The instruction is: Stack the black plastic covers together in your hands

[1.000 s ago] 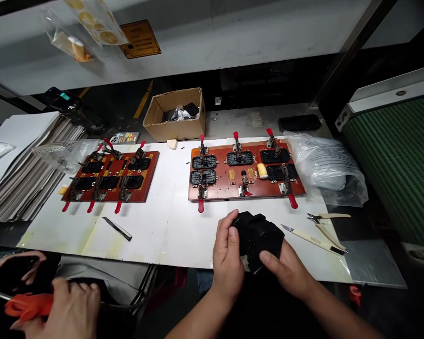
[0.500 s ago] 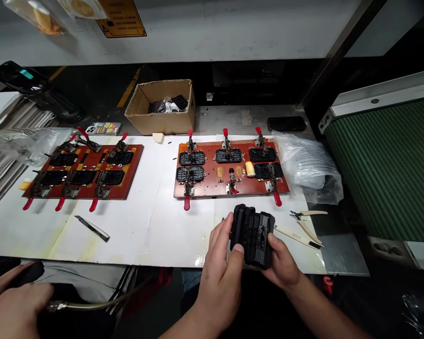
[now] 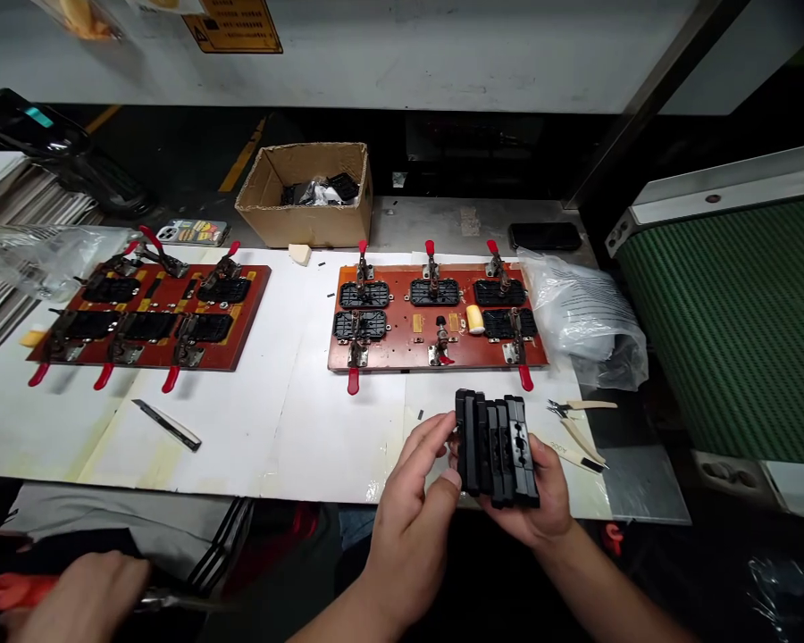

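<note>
Holding a stack of black plastic parts [image 3: 497, 449] on edge, just above the near edge of the white sheet [image 3: 288, 420] and in front of the right clamp fixture [image 3: 435, 317].

Right hand [image 3: 540, 500]: palm up beneath the stack, fingers curled around its right side and underside, closed on the parts. Forearm entering from the lower right.

Left hand [image 3: 412, 518]: palm toward the stack, fingers loosely spread, index and middle fingertips [image 3: 450, 429] touching the stack's left face, thumb tip [image 3: 450, 482] set against its lower left corner. Not wrapped around the stack; bracing it from the side. Forearm entering from the bottom centre.

Stack: several flat black pieces side by side, slots and cut-outs visible on the rightmost face.

Surroundings:
- Right clamp fixture: red-brown board, black parts seated in nests, red-handled toggle clamps along both long edges, a small yellow cylinder [image 3: 474, 319] near the middle.
- Left clamp fixture [image 3: 151, 313]: same kind, well apart to the left.
- Craft knife [image 3: 573, 449] and cutting pliers [image 3: 580, 409] just right of the stack, on the sheet.
- Flat blade [image 3: 167, 424] lying near the left fixture.
- Cardboard box [image 3: 308, 192] behind the fixtures, black parts inside.
- Clear plastic bag [image 3: 586, 313] beside the right fixture.
- Green conveyor belt [image 3: 737, 321] at far right.
- Another person's hand [image 3: 84, 598] at lower left, on an orange-handled tool [image 3: 13, 591].
</note>
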A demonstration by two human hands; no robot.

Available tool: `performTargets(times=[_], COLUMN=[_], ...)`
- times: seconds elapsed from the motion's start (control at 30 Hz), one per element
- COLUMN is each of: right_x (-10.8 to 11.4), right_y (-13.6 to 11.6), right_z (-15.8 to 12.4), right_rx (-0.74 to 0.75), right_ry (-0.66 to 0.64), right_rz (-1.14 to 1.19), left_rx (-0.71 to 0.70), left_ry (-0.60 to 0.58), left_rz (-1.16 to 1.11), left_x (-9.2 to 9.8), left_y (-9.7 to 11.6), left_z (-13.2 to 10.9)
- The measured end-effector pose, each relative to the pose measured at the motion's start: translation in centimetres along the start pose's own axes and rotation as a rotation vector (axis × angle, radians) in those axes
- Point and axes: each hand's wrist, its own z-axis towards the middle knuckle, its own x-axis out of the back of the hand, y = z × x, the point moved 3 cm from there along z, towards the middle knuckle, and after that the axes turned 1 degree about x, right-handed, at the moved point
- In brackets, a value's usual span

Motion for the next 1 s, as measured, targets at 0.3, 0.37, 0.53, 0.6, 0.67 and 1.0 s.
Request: performTargets(times=[0.3, 0.37, 0.53, 0.6, 0.67, 1.0], right_x=[-0.2, -0.2, -0.2, -0.2, -0.1, 0.6], right_y=[0.2, 0.2, 0.0, 0.0, 0.1, 0.6], right_z=[-0.1, -0.1, -0.2, -0.3, -0.4, -0.6], right_rx=[0.019, 0.019, 0.068, 0.08, 0.084, 0.066], right_ry=[-0.022, -0.021, -0.029, -0.013, 0.006, -0.022], right_rz=[-0.073, -0.061, -0.16, -0.183, -0.133, -0.062], left_rx=[-0.057, -0.046, -0.06, -0.076, -0.085, -0.074], left_ry=[-0.004, -0.008, -0.003, 0.008, 0.015, -0.002], left_rz=[-0.01, -0.007, 0.01, 0.023, 0.029, 0.092], left_x=[-0.1, -0.1, -0.1, -0.1, -0.3, -1.0], left_y=[-0.2, -0.4, 0.0, 0.4, 0.9, 2.0], left_z=[0.7, 0.7, 0.8, 0.8, 1.0, 1.3])
